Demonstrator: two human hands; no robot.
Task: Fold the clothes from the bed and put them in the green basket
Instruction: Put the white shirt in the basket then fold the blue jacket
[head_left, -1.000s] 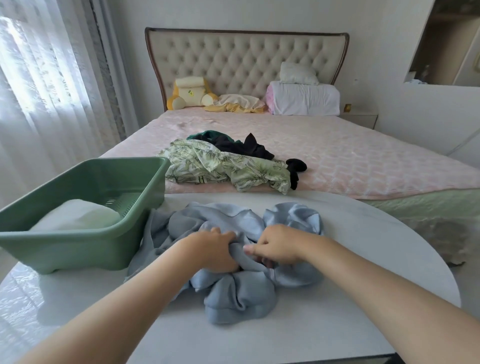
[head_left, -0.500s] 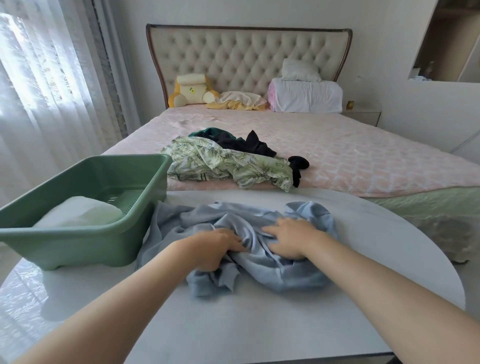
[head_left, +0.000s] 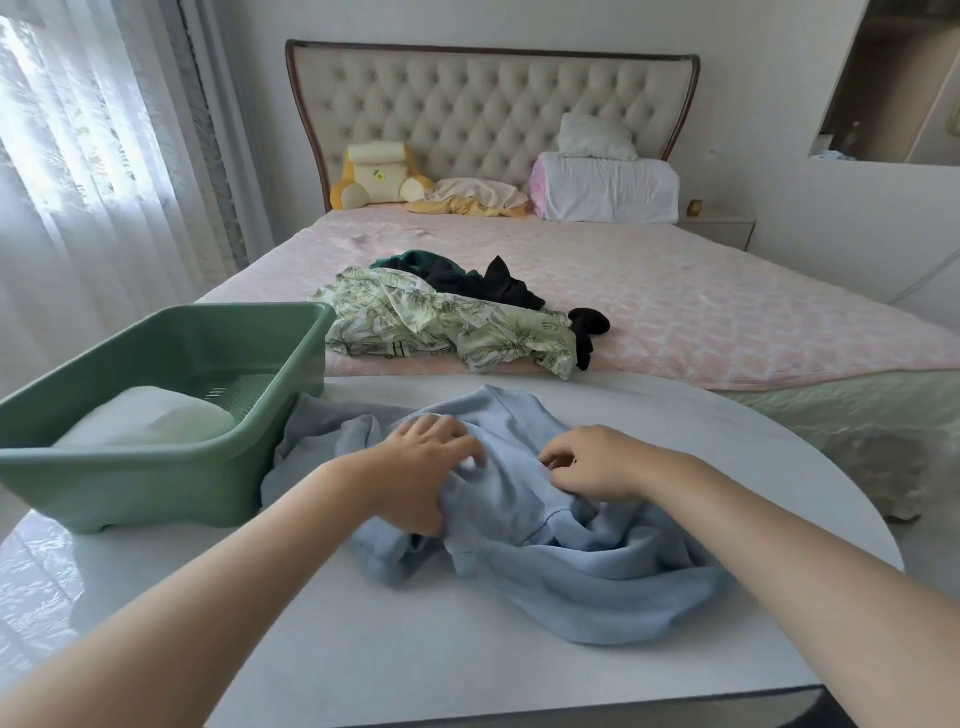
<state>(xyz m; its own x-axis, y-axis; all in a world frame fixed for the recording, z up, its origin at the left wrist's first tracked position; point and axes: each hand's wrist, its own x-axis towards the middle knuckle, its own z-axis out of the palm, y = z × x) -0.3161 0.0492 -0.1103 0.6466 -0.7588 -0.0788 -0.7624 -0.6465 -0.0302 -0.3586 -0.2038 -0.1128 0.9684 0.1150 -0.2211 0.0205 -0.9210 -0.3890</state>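
Both hands work the crumpled light-blue garment (head_left: 566, 540) on the white table (head_left: 415, 649) — left hand (head_left: 421, 470) gripping a fold, right hand (head_left: 592, 460) pinching fabric — apparently to spread it for folding.

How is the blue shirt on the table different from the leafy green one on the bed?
The light blue garment is one plain colour; the leaf-print garment is pale green with a pattern. The blue one lies on the white table, the leafy one on the pink bed. The left hand and right hand are on the blue one; nobody touches the leafy one, which lies against dark clothes. Both are crumpled, not yet folded.
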